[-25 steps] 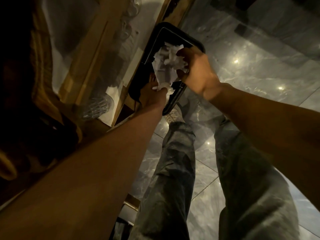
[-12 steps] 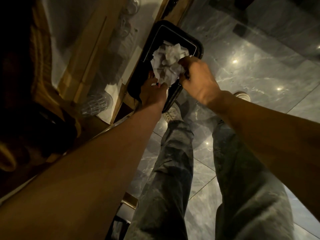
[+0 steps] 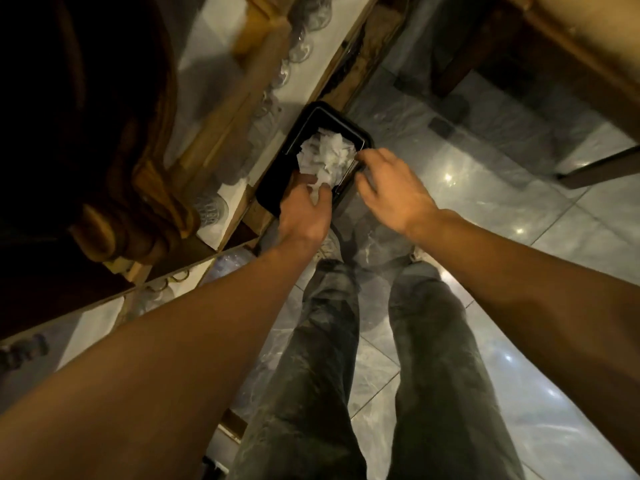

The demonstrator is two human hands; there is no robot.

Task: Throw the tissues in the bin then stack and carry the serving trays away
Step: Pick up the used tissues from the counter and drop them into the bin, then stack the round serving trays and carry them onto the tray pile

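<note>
Left hand (image 3: 304,209): pinches the tissues (image 3: 327,159) at 12 o'clock.
Right hand (image 3: 391,188): has just let go, fingers spread.
Bin (image 3: 273,188): tissues now sit inside.
Next: the trays.

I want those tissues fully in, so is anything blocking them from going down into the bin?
Nothing visible blocks them. The tissues sit piled in the open mouth of the black bin, with the left hand pressing on them and the right hand open beside the rim.

Head camera looks steeply down, close above both forearms.
</note>
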